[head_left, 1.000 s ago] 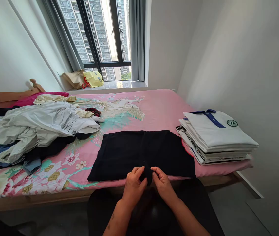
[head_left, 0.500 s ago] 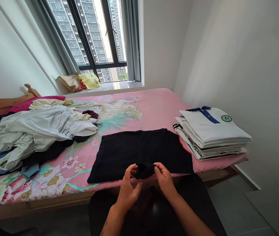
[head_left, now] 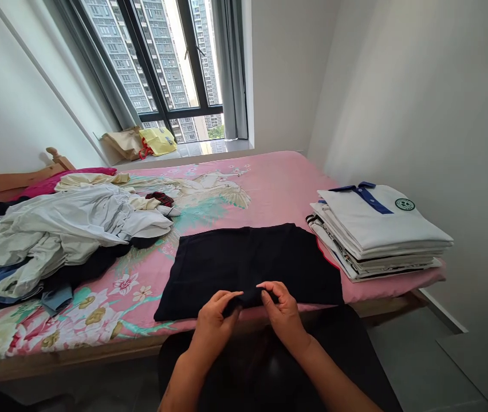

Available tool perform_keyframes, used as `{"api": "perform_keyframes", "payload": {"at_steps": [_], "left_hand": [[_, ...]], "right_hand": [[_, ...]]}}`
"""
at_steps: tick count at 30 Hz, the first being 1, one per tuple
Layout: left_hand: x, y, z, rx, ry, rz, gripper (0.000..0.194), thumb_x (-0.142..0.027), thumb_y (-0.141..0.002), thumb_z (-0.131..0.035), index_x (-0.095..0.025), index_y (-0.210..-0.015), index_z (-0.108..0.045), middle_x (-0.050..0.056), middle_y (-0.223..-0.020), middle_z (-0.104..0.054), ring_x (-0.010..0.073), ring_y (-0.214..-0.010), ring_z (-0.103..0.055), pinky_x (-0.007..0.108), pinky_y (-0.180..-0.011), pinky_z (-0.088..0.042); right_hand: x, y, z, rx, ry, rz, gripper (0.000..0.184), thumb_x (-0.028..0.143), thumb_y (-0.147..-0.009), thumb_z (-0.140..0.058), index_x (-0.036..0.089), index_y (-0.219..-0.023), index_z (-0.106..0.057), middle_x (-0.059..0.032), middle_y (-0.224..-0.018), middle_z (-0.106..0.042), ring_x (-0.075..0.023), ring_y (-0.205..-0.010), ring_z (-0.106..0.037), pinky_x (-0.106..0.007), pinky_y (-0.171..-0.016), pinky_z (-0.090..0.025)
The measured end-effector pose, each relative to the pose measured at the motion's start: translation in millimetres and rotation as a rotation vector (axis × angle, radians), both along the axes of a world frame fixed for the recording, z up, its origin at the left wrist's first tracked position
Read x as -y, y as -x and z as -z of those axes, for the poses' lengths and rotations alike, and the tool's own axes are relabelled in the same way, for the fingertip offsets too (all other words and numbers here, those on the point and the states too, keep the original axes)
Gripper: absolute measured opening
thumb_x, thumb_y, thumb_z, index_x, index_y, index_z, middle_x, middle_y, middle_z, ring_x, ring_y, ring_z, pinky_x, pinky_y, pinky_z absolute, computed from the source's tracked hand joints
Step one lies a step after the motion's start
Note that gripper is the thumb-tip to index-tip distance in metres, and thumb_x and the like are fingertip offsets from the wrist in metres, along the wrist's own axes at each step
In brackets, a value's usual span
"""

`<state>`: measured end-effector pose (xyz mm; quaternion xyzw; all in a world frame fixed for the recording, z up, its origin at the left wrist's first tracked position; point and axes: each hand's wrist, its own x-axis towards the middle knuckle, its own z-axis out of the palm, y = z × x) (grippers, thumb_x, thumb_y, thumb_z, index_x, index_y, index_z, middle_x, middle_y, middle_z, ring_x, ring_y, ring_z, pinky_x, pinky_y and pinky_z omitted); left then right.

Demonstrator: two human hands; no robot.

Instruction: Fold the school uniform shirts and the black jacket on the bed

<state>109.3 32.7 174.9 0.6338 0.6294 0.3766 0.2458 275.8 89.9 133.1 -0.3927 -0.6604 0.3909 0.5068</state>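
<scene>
A black garment (head_left: pixel 248 263) lies spread flat on the pink flowered bedsheet (head_left: pixel 270 189), its near part hanging over the bed's front edge. My left hand (head_left: pixel 213 320) and my right hand (head_left: pixel 280 312) are side by side at the garment's near edge. Each pinches the black cloth, and a small bunched fold (head_left: pixel 246 297) stretches between their fingertips. Both hands are closed on the fabric.
A neat stack of folded clothes (head_left: pixel 377 234), topped by a white polo with a blue collar, sits at the bed's right edge by the wall. A loose heap of unfolded clothes (head_left: pixel 63 229) covers the left side. Bags (head_left: pixel 145 142) rest on the window sill.
Both hands kept hold of the garment's near edge. The left hand slid a little left, so the bunched fold now stretches wider between the hands.
</scene>
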Motion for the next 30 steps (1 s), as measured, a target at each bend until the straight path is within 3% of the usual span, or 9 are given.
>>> {"api": "perform_keyframes", "payload": {"at_steps": [2,5,7,9,12,16,21,25,30], "left_hand": [[-1,7,-11.0,-0.021,-0.012,-0.02,0.028,-0.024,-0.082,-0.05,-0.027,-0.104,-0.066,0.004,-0.106,-0.064,0.0204,-0.097,-0.061,0.035,-0.088,-0.049],[-5,17,-27.9,0.07,0.065,-0.089,0.029,-0.027,-0.081,-0.051,-0.026,-0.106,-0.065,0.004,-0.108,-0.065,0.0185,-0.078,-0.065,0.032,-0.068,-0.055],[-12,23,-40.8,0.147,0.107,-0.105,0.03,-0.033,-0.081,-0.052,-0.024,-0.107,-0.064,0.004,-0.105,-0.066,0.0166,-0.067,-0.065,0.029,-0.059,-0.055],[-24,27,-57.3,0.17,0.073,-0.096,0.032,-0.036,-0.08,-0.054,-0.021,-0.107,-0.064,0.005,-0.1,-0.068,0.0175,-0.07,-0.066,0.03,-0.064,-0.056],[-51,30,-90.7,0.133,-0.037,-0.061,0.034,-0.038,-0.078,-0.058,-0.019,-0.106,-0.065,0.005,-0.095,-0.069,0.0198,-0.079,-0.066,0.033,-0.076,-0.054],[-97,30,-142.3,0.09,-0.142,-0.024,0.031,-0.04,-0.076,-0.06,-0.016,-0.095,-0.067,0.002,-0.08,-0.069,0.0192,-0.075,-0.066,0.033,-0.074,-0.054],[-143,25,-191.6,0.069,-0.23,-0.025,0.026,-0.035,-0.075,-0.062,-0.013,-0.088,-0.066,0.0,-0.069,-0.067,0.0179,-0.069,-0.067,0.034,-0.072,-0.054],[-160,16,-214.5,0.074,-0.215,-0.045,0.025,-0.034,-0.076,-0.062,-0.014,-0.09,-0.066,0.001,-0.073,-0.068,0.0184,-0.071,-0.067,0.036,-0.073,-0.054],[-161,11,-228.1,0.037,-0.205,-0.057,0.025,-0.033,-0.078,-0.059,-0.014,-0.092,-0.067,0.001,-0.072,-0.067,0.0198,-0.073,-0.067,0.037,-0.072,-0.054]], "right_hand": [[-1,1,-4.0,-0.015,-0.06,0.064,0.012,0.028,-0.086,-0.051,0.021,-0.092,-0.059,-0.0045,-0.091,-0.058,-0.0177,-0.089,-0.054,-0.032,-0.083,-0.044],[4,2,-2.6,-0.013,-0.099,0.074,0.009,0.028,-0.086,-0.05,0.021,-0.084,-0.055,-0.0031,-0.082,-0.055,-0.0163,-0.079,-0.052,-0.031,-0.074,-0.045],[10,3,2.0,0.058,-0.116,-0.047,0.012,0.026,-0.086,-0.049,0.021,-0.077,-0.054,-0.0019,-0.075,-0.055,-0.0152,-0.073,-0.052,-0.029,-0.069,-0.044],[13,5,7.0,0.156,-0.135,-0.208,0.012,0.025,-0.086,-0.049,0.021,-0.077,-0.056,-0.0018,-0.075,-0.057,-0.0153,-0.074,-0.054,-0.029,-0.07,-0.045],[5,8,10.8,0.297,-0.16,-0.389,0.016,0.025,-0.086,-0.05,0.022,-0.098,-0.06,-0.0039,-0.097,-0.064,-0.0178,-0.096,-0.057,-0.033,-0.087,-0.045],[-35,13,9.7,0.542,-0.189,-0.503,0.042,0.032,-0.088,-0.048,0.02,-0.128,-0.047,-0.0074,-0.136,-0.045,-0.0216,-0.13,-0.035,-0.042,-0.109,-0.027],[-103,19,17.0,0.764,-0.227,-0.561,0.05,0.038,-0.091,-0.041,0.017,-0.136,-0.039,-0.0088,-0.144,-0.035,-0.0218,-0.136,-0.024,-0.044,-0.112,-0.02],[-144,20,32.3,0.83,-0.243,-0.608,0.051,0.041,-0.092,-0.038,0.018,-0.137,-0.039,-0.0074,-0.144,-0.035,-0.0209,-0.136,-0.024,-0.042,-0.112,-0.018],[-173,17,40.6,0.843,-0.243,-0.627,0.054,0.047,-0.093,-0.031,0.019,-0.139,-0.035,-0.0059,-0.146,-0.031,-0.0203,-0.137,-0.022,-0.041,-0.113,-0.016]]}}
